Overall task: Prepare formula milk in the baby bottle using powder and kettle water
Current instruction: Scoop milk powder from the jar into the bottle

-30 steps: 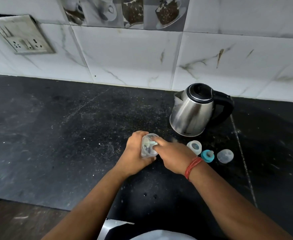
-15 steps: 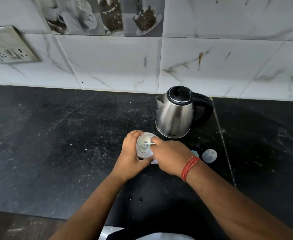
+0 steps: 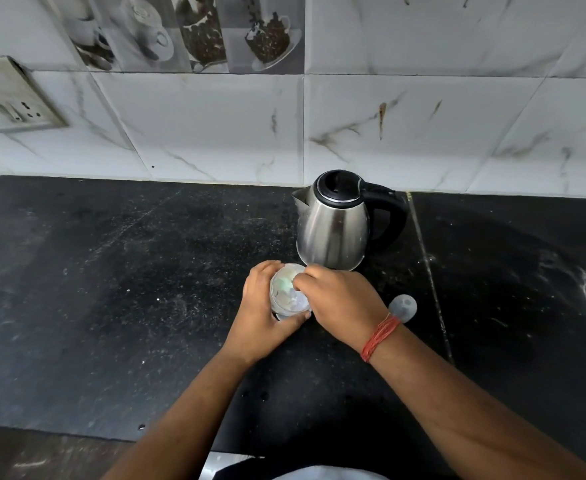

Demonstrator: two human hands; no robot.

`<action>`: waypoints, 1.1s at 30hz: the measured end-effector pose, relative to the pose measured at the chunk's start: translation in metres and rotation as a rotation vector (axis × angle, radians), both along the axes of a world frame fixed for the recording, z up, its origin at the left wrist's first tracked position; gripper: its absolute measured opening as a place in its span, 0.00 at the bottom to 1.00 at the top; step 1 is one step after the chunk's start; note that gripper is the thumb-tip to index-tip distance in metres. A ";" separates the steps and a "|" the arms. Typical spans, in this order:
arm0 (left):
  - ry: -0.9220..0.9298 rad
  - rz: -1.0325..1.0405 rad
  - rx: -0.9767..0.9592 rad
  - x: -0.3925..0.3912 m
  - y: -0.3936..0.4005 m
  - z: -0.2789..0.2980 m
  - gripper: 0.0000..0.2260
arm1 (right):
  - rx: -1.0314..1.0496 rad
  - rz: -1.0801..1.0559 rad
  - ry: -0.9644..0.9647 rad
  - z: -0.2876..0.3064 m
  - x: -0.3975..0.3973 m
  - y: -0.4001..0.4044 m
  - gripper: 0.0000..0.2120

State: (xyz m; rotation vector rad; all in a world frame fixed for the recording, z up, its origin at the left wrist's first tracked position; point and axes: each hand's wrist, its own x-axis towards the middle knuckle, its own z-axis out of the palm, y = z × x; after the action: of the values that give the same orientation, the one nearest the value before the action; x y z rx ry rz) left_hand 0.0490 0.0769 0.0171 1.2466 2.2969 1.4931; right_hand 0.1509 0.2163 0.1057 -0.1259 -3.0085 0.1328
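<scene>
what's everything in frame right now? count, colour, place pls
kettle: 1, steel with black lid and handle, on the counter near the wall, just behind the hands
clear container: 1, see-through with a pale green piece inside, upright on the counter between the hands
clear cap: 1, translucent grey-white, on the counter right of the right wrist
counter: 1, black stone, speckled
wall tiles: white marble-look, with a strip of coffee cup pictures on top
socket plate: 1, grey-white, on the wall far left
red thread band: 1, on the right wrist
left hand: grips the container's side
right hand: fingertips at the container's mouth; what they pinch is unclear
</scene>
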 end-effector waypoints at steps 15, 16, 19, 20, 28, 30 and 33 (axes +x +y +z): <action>0.074 0.119 0.064 -0.015 -0.002 0.006 0.36 | -0.064 -0.046 0.244 0.009 -0.011 -0.004 0.10; 0.089 0.108 0.061 -0.014 -0.002 0.007 0.35 | -0.061 -0.047 0.254 0.008 -0.012 -0.003 0.08; 0.098 0.118 0.070 -0.014 -0.005 0.008 0.35 | -0.035 -0.027 0.245 0.006 -0.013 -0.006 0.06; 0.099 0.121 0.067 -0.015 -0.006 0.007 0.35 | -0.024 -0.025 0.232 0.006 -0.014 -0.007 0.06; 0.136 0.075 0.035 -0.015 -0.006 0.004 0.34 | 0.044 -0.037 0.110 -0.003 -0.024 -0.006 0.05; 0.131 0.064 0.019 -0.014 -0.006 0.003 0.34 | 0.056 -0.065 0.091 -0.004 -0.026 -0.008 0.05; 0.140 0.062 0.000 -0.013 -0.006 0.002 0.34 | 0.054 -0.102 0.082 -0.005 -0.028 -0.011 0.09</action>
State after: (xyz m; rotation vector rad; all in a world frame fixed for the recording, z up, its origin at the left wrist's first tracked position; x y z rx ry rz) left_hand 0.0363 0.0712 0.0187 1.3314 2.4449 1.4695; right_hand 0.1229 0.2050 0.1011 -0.2610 -2.9132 0.0452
